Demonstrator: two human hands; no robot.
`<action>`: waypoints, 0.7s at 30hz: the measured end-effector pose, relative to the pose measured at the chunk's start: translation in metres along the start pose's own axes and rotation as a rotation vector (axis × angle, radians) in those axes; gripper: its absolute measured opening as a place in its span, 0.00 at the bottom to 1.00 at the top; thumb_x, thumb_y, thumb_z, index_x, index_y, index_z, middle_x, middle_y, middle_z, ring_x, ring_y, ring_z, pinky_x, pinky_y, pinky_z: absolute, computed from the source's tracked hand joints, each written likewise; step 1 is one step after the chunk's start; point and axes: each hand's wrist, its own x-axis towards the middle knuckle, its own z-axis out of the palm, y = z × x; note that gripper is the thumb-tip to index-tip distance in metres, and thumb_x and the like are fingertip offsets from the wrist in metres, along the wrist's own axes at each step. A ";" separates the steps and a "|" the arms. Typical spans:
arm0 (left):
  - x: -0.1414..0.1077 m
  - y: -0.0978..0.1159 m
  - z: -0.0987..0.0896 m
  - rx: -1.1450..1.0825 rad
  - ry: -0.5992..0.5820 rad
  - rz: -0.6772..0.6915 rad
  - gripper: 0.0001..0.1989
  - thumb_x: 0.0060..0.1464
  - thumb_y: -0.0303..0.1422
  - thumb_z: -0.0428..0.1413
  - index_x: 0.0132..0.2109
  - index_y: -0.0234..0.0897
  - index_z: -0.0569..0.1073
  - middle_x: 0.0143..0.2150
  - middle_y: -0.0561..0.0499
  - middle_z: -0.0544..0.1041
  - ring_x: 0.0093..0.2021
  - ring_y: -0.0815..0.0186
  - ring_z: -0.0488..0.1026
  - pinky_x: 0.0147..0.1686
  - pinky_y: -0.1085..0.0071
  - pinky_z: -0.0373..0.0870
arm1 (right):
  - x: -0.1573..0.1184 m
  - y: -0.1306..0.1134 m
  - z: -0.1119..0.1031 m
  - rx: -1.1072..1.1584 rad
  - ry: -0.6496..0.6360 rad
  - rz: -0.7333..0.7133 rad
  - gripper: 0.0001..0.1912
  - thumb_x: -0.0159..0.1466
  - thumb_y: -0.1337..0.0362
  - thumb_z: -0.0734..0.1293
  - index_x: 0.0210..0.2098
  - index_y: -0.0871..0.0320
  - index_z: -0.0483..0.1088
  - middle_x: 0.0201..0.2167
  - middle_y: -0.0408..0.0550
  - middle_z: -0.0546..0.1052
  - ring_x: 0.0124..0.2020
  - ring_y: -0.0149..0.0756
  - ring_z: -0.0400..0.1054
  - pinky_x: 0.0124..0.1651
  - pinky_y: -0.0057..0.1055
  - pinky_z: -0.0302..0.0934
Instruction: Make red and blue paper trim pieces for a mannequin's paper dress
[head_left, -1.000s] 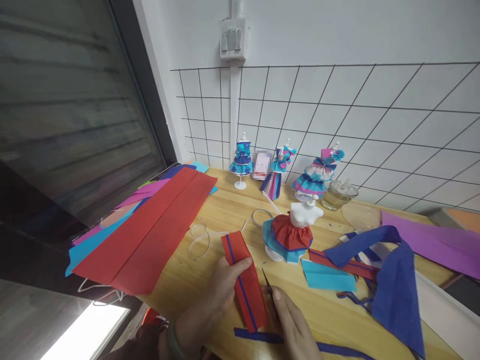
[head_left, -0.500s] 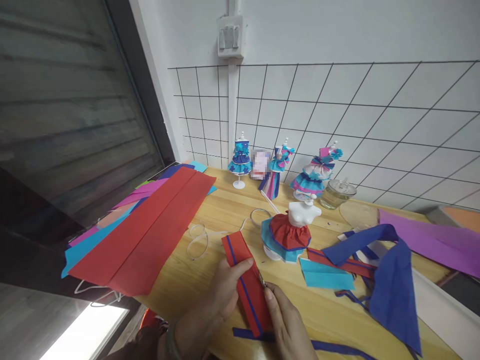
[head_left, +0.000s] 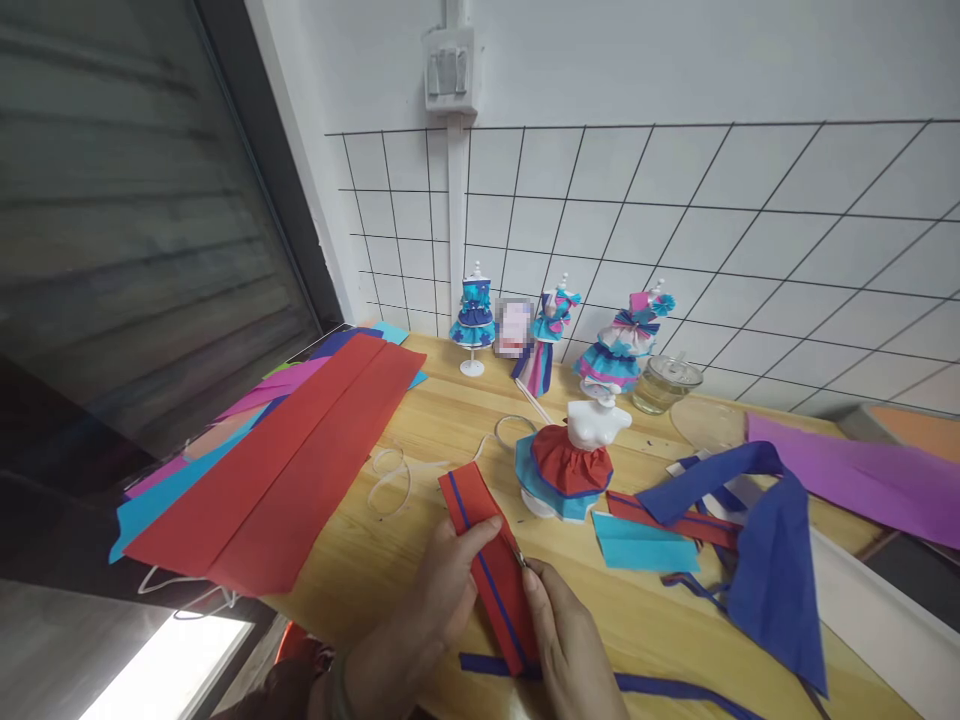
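At near centre, left fingers (head_left: 482, 537) pinch a red strip (head_left: 507, 592), probably light, easily creased, best edge-held, while right fingers (head_left: 535, 588) clamp a tool (head_left: 520, 556).

A small craft corner, whether in a home or a studio unclear: a wooden table (head_left: 431, 415) by a white wall (head_left: 630, 165) with black grid lines holds miniature dress stands (head_left: 474, 325) in frilled outfits, coloured sheets (head_left: 281, 480) in a pile and a loose blue piece (head_left: 776, 585).
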 end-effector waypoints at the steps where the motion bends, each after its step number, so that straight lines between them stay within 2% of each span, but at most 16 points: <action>1: 0.000 0.000 0.000 0.001 -0.002 -0.001 0.14 0.39 0.30 0.64 0.36 0.32 0.75 0.36 0.45 0.79 0.41 0.58 0.76 0.45 0.65 0.69 | 0.000 0.000 0.000 0.001 0.007 0.001 0.23 0.66 0.49 0.50 0.44 0.56 0.67 0.42 0.51 0.76 0.43 0.38 0.70 0.46 0.27 0.61; 17: -0.003 -0.001 0.001 0.052 0.016 -0.012 0.14 0.38 0.32 0.65 0.34 0.31 0.74 0.33 0.45 0.79 0.35 0.60 0.76 0.41 0.66 0.70 | -0.002 0.000 0.001 0.026 0.059 -0.022 0.23 0.66 0.50 0.51 0.41 0.57 0.69 0.38 0.50 0.77 0.40 0.37 0.71 0.43 0.26 0.61; 21: -0.003 -0.001 0.001 0.029 0.004 -0.012 0.15 0.38 0.32 0.65 0.36 0.31 0.75 0.34 0.45 0.79 0.37 0.58 0.76 0.41 0.65 0.70 | -0.002 0.000 0.001 0.032 0.051 -0.013 0.23 0.67 0.50 0.50 0.39 0.57 0.69 0.37 0.50 0.77 0.38 0.36 0.70 0.41 0.26 0.61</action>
